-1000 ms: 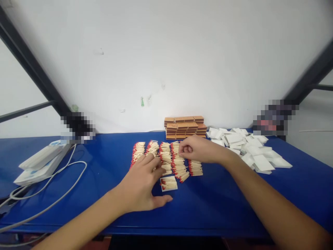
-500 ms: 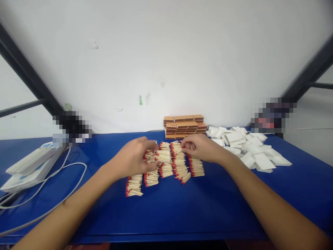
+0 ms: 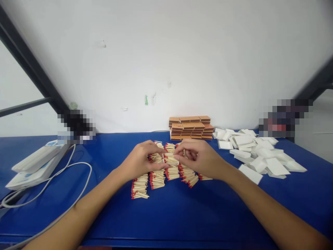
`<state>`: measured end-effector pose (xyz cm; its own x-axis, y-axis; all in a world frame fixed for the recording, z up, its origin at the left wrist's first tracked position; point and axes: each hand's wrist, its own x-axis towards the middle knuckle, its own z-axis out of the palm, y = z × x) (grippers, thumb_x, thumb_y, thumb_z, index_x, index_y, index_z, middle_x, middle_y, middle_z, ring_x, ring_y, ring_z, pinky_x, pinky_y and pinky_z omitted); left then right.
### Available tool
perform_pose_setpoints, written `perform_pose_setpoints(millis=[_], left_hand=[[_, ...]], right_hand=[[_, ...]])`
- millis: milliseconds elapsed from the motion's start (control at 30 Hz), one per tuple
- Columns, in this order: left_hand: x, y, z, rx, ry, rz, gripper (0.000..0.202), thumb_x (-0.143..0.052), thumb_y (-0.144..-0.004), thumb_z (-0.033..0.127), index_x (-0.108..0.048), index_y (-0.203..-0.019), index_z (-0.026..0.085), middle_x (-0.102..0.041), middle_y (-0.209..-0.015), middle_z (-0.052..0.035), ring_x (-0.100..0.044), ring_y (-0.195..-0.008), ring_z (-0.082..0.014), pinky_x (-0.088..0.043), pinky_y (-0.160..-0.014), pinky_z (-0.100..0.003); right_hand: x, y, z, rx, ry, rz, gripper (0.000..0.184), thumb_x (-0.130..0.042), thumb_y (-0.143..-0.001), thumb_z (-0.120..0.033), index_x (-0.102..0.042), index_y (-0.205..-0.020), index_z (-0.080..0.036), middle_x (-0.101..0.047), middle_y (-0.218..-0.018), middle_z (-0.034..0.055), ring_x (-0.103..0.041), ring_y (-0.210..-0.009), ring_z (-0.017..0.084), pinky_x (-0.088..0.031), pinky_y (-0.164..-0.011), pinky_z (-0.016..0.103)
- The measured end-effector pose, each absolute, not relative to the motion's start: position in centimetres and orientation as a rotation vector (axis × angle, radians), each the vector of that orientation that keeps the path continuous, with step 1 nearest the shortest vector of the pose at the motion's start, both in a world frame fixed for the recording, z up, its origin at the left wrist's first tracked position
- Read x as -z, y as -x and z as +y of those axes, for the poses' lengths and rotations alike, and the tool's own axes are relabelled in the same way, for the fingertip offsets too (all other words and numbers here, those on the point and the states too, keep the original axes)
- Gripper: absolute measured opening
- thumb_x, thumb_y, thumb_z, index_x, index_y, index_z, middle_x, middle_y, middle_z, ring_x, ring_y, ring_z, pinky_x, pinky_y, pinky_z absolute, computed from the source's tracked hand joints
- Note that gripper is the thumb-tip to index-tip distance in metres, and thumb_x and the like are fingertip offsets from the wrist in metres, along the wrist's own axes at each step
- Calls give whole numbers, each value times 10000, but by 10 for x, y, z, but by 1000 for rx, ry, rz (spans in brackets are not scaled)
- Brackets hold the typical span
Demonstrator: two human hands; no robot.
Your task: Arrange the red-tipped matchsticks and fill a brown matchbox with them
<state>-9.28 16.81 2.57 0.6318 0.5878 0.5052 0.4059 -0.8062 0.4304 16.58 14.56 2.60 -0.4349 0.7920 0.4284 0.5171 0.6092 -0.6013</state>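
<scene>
My left hand grips a small white matchbox tray between thumb and fingers, with pale matches lying in it. At the tray's right end, my right hand has its thumb and index finger pinched together; what they hold, if anything, is too small to make out. Beneath both hands, red-tipped matches lie in several rows on the blue table. My hands hide parts of those rows.
Brown matchbox sleeves are stacked against the wall. To their right spreads a loose heap of white trays. On the left lie white power strips and a looping white cable. Dark slanted frame bars flank the table.
My right hand has moved from the right-hand match rows to the tray in my left hand, its fingers now at the tray's right end. The view has shifted slightly.
</scene>
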Motion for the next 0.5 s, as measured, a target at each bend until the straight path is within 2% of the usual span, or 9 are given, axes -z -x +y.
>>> perform_pose_setpoints(millis=[133, 300, 500], left_hand=[[-26, 90, 166, -935, -2614, 758, 357, -851, -840, 423, -779, -1104, 195, -784, -970, -54, -682, -910, -196, -552, -782, -316], [-26, 89, 164, -979, -2602, 726, 328, -859, -835, 391, -780, -1073, 180, -779, -936, -50, -683, -868, -182, -547, -779, -309], [-23, 88, 163, -927, -2557, 777, 335, -859, -835, 380, -779, -1112, 210, -778, -984, -42, -684, -910, -187, -543, -821, -324]], right_hand=[[-27, -155, 138, -369, 1072, -2265, 70, -694, -925, -240, -741, -880, -213, -609, -803, -2, -535, -692, 132, -387, -651, 277], [-30, -157, 138, -379, 1110, -2351, 176, -677, -972, -274, -703, -814, -201, -598, -770, -3, -542, -720, 142, -378, -676, 282], [-28, -158, 138, -425, 1136, -2316, 158, -640, -999, -271, -678, -862, -203, -611, -825, 9, -555, -741, 151, -393, -681, 281]])
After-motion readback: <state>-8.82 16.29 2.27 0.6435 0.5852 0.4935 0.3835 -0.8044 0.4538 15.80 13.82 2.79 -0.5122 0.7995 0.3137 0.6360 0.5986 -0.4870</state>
